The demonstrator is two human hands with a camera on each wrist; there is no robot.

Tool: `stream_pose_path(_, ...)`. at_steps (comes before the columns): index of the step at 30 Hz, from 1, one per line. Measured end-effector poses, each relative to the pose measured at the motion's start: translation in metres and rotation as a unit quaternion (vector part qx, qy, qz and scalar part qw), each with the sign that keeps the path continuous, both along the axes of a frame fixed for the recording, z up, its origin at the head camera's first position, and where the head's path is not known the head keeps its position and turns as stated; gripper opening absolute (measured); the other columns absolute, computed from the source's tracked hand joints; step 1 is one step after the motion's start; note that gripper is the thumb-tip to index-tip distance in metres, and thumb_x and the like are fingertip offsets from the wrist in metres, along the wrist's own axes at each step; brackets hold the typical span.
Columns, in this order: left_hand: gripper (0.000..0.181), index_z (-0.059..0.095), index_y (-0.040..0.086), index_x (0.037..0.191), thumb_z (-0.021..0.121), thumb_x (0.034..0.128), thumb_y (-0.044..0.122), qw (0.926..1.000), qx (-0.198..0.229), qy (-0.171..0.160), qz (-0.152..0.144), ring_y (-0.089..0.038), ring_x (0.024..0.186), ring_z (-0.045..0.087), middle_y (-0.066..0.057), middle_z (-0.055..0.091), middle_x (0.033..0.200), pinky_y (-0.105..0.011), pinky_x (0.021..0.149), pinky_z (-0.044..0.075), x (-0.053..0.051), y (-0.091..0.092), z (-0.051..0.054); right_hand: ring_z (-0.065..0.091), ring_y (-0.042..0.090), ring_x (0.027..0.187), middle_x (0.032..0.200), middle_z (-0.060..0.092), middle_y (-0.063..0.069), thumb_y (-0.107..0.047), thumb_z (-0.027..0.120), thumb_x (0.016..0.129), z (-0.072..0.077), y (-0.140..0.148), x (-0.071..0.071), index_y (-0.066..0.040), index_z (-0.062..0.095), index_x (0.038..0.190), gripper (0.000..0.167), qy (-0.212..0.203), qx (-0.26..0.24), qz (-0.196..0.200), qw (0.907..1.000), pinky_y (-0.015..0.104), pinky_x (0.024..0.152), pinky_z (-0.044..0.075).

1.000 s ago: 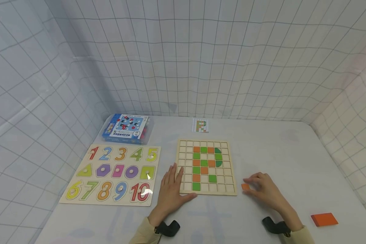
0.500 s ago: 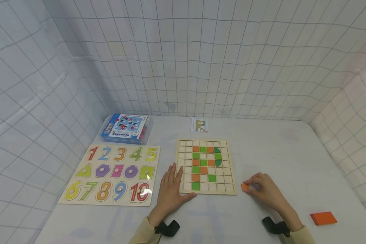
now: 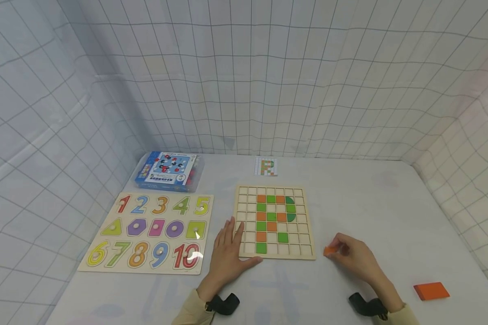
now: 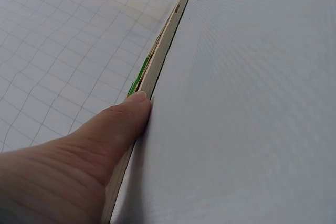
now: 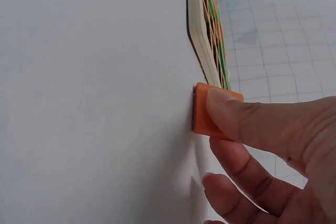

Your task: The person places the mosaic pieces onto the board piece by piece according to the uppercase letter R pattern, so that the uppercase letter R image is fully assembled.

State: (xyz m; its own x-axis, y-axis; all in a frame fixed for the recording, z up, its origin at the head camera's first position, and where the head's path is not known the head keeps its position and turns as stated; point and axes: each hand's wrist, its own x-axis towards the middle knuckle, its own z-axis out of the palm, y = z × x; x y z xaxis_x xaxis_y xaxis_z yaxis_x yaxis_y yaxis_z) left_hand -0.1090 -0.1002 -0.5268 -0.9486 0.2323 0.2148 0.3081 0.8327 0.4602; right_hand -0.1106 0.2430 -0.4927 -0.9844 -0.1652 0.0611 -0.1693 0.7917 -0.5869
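Observation:
A wooden grid board (image 3: 309, 253) lies mid-table, with orange and green square tiles and two dark green curved tiles in its cells. My left hand (image 3: 229, 259) rests at its near left corner, fingers extended over the left side. The left thumb presses the near edge, as the left wrist view confirms. Just right of the board's near right corner, my right hand (image 3: 355, 257) pinches a small orange square tile (image 5: 205, 114) between thumb and fingers. In the right wrist view the tile stands roughly on edge; whether it touches the table is unclear.
A number and shape puzzle board (image 3: 146, 232) lies to the left. Behind it sits a blue-labelled plastic box (image 3: 168, 171). A small pattern card (image 3: 266, 166) lies beyond the grid board. An orange block (image 3: 432, 291) rests at the near right.
My right hand has shifted slightly rightward with the orange tile, and its fingers have drawn in closer around it. The left hand stays in place on the board.

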Motion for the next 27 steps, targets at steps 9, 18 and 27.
stream_pose_path(9, 0.102, 0.034, 0.002, 0.146, 0.071, 0.0714, 0.060, 1.0000, 0.007, 0.006, -0.001, -0.037, 0.140, 0.014, -0.022, 0.019, 0.153, -0.054, 0.108, 0.017, 0.000, 0.000, 0.000, 0.045, 0.007, 0.061, 0.068, 0.051, -0.007, -0.016, 0.082, 0.073, -0.001, -0.011, -0.005, -0.016, 0.057, 0.074, 0.026, -0.024, -0.098, 0.039, 0.9942, 0.022, 0.052, 0.040)
stream_pose_path(18, 0.103, 0.032, 0.004, 0.147, 0.069, 0.0721, 0.063, 1.0000, 0.006, -0.004, -0.001, -0.034, 0.141, 0.011, -0.021, 0.016, 0.154, -0.051, 0.110, 0.014, 0.000, 0.000, 0.000, 0.046, 0.011, 0.063, 0.068, 0.050, -0.006, -0.024, 0.081, 0.076, 0.003, -0.037, -0.016, -0.017, 0.059, 0.077, 0.023, -0.063, -0.123, 0.090, 0.9863, 0.023, 0.053, 0.038)
stream_pose_path(27, 0.102, 0.034, 0.002, 0.146, 0.071, 0.0717, 0.061, 1.0000, 0.008, 0.003, -0.001, -0.036, 0.140, 0.014, -0.022, 0.018, 0.153, -0.053, 0.109, 0.017, 0.000, 0.000, 0.000, 0.045, 0.010, 0.062, 0.068, 0.052, -0.009, -0.029, 0.079, 0.078, 0.003, -0.054, -0.023, -0.020, 0.063, 0.082, 0.018, -0.068, -0.089, 0.108, 0.9878, 0.024, 0.052, 0.036)
